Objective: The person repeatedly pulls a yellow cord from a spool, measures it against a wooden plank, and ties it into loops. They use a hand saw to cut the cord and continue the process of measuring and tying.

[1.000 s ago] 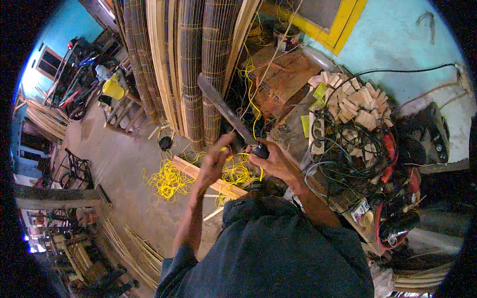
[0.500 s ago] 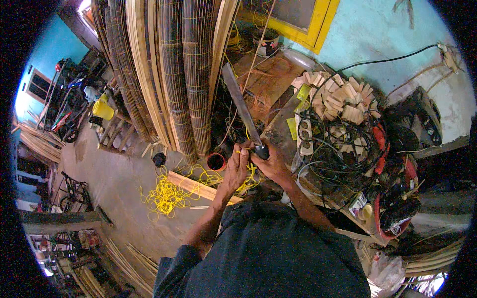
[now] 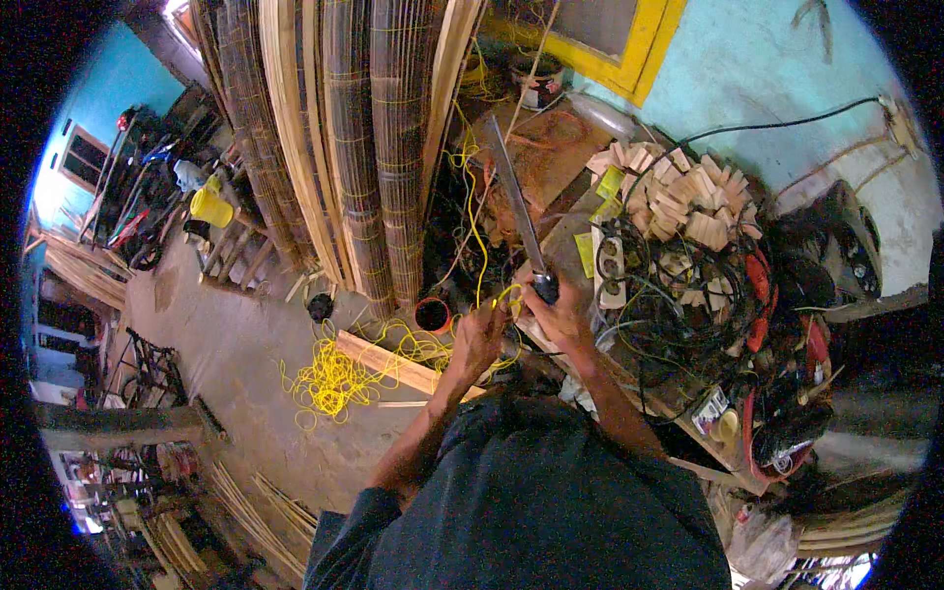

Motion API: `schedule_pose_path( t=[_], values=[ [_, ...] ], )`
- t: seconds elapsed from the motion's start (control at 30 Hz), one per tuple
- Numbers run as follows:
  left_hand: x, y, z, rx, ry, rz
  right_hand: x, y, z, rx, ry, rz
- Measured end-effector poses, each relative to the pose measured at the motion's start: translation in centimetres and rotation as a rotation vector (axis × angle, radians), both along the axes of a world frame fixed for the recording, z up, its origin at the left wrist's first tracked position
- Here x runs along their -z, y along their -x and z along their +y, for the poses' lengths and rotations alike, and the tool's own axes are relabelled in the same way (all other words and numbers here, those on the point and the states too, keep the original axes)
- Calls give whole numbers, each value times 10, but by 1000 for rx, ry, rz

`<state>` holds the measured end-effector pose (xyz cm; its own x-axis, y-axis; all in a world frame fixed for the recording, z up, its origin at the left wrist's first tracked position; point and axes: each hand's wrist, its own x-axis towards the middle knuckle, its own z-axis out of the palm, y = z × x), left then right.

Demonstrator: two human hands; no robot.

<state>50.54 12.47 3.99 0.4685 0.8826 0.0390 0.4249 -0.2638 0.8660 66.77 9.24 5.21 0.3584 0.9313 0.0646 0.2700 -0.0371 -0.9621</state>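
My right hand [image 3: 562, 313] is closed around the black handle of a machete [image 3: 519, 202], whose long, straight grey blade points up and slightly left. Beside it, my left hand [image 3: 480, 334] is closed on a thin yellow cord [image 3: 479, 241]. A loop of this cord stands between the two hands, close to the machete's handle end. One length of it runs upward past the left side of the blade. On the floor to the left lies a loose tangle of the same yellow cord [image 3: 332, 374].
Tall rolled slatted blinds [image 3: 401, 157] stand upright ahead. Wood blocks [image 3: 678, 197], a white power strip [image 3: 611, 265] and tangled black cables [image 3: 669, 295] crowd the bench at right. A wooden plank [image 3: 393, 364] lies by the cord tangle, near a round reddish-rimmed container [image 3: 433, 315].
My right hand has moved right, away from my left, with the machete. A yellow cord loop now shows between my hands, and a length of cord rises beside the blade.
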Motion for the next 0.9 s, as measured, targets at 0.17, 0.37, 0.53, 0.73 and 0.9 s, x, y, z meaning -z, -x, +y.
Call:
schedule_pose_path(
  t=[0.17, 0.37, 0.53, 0.73, 0.9],
  values=[
    [38, 36, 40, -51, -139, -74, -41, -28, -41, 89, 47, -510],
    [69, 57, 79, -85, -165, -104, -42, -62, -75, -33, 216, -947],
    [34, 45, 75, 31, -575, 270, -48, -59, -73, -89, 315, -981],
    [0, 30, 67, 128, -591, 502, -63, -51, -69, -54, 278, -1130],
    [57, 48, 76, -119, -336, 268, -58, -55, -70, -73, 315, -1057]
  ],
)
